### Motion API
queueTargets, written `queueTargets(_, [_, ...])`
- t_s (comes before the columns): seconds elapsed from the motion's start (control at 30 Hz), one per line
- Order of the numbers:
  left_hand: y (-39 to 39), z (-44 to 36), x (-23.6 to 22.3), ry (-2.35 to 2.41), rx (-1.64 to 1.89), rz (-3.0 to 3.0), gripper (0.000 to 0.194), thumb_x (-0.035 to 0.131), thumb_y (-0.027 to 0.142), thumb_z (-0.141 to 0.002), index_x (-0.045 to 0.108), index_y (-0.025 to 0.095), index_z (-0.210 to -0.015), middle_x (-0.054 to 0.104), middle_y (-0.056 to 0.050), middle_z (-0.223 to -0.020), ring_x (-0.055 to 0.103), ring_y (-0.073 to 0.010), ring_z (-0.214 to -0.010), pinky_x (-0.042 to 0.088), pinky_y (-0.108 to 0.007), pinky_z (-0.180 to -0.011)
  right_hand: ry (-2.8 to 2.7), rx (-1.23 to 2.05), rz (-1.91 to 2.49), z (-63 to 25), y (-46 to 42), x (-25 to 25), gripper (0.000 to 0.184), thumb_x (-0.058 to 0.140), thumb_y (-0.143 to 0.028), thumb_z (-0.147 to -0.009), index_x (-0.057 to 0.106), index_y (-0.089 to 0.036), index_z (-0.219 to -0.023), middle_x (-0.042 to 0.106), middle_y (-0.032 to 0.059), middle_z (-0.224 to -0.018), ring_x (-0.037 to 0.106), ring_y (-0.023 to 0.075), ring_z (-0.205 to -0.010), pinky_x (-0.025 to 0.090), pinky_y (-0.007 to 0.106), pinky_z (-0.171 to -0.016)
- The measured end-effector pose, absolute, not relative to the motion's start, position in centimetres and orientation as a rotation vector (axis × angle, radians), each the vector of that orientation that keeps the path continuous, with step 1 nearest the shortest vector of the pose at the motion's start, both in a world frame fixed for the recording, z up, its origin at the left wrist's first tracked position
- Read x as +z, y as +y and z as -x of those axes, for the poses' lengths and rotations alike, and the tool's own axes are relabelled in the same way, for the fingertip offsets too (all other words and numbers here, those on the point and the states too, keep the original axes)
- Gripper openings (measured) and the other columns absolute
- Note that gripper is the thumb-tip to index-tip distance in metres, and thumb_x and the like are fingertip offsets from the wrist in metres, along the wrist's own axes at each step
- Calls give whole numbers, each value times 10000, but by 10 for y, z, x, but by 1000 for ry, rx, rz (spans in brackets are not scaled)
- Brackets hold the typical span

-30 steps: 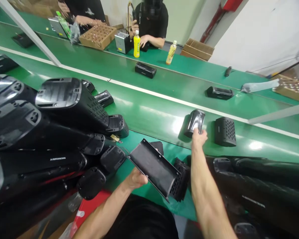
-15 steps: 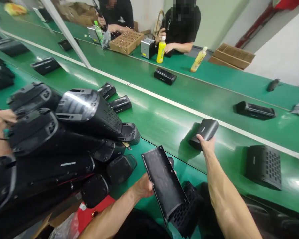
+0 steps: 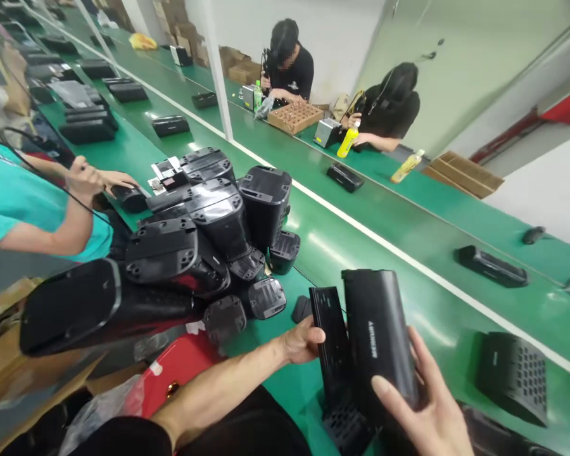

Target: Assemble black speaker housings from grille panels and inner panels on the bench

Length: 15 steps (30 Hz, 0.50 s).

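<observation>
Close in front of me, my right hand [image 3: 430, 402] grips a black plastic housing [image 3: 377, 329] with white lettering, its thumb over the lettered face and its fingers round the far side. Just left of it, my left hand [image 3: 305, 342] pinches the edge of a flat black panel [image 3: 330, 339], which is turned nearly edge-on. The two parts stand side by side; whether they touch is unclear. Below them lies a black part with a grid of holes [image 3: 346, 425], partly covered by the housing.
Black housings [image 3: 213, 209] are piled at my left, beside a red stool [image 3: 175, 364]. A green conveyor [image 3: 308, 225] carries spaced housings, one with a perforated side [image 3: 513, 377] at right. A co-worker in a turquoise shirt [image 3: 28, 202] sits left; two people work across the belt.
My right hand has lifted the housing off the belt and brought it towards me, beside the panel. My left hand has turned the panel more edge-on. The view has swung left.
</observation>
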<state>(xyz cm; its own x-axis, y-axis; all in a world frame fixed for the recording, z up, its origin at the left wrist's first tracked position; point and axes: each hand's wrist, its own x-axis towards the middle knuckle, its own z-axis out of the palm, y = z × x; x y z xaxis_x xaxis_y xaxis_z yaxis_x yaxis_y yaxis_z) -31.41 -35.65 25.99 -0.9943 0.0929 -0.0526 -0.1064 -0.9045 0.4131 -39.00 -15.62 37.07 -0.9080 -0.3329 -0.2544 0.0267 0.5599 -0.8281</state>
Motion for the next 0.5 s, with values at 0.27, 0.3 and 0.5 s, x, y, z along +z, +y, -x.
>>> queueTargets(0.27, [-338, 292, 271, 651, 3004, -17, 764, 931, 438, -640, 691, 125, -1295, 742, -154, -1182, 725, -255, -1040, 550, -331, -917, 2636, -1069, 524, 333, -165, 385, 941, 723, -704, -771, 431, -336, -1586, 610, 67, -1436, 596, 400, -1294, 462, 546, -1133])
queueTargets(0.3, [-336, 290, 272, 650, 3019, -9, 757, 937, 430, -630, 695, 130, -1281, 747, -148, -1156, 727, -253, -1026, 551, -329, -908, 2641, -1058, 529, 330, -164, 384, 949, 719, -709, -771, 424, -332, -1590, 603, 69, -1449, 584, 407, -1310, 459, 553, -1135])
queueTargets(0.5, [-329, 284, 271, 590, 3067, 40, 732, 968, 378, -604, 699, 157, -1247, 752, -108, -1091, 734, -210, -934, 564, -300, -841, 2659, -1006, 513, 319, -162, 381, 966, 706, -710, -786, 399, -309, -1609, 585, 79, -1476, 576, 418, -1322, 460, 554, -1126])
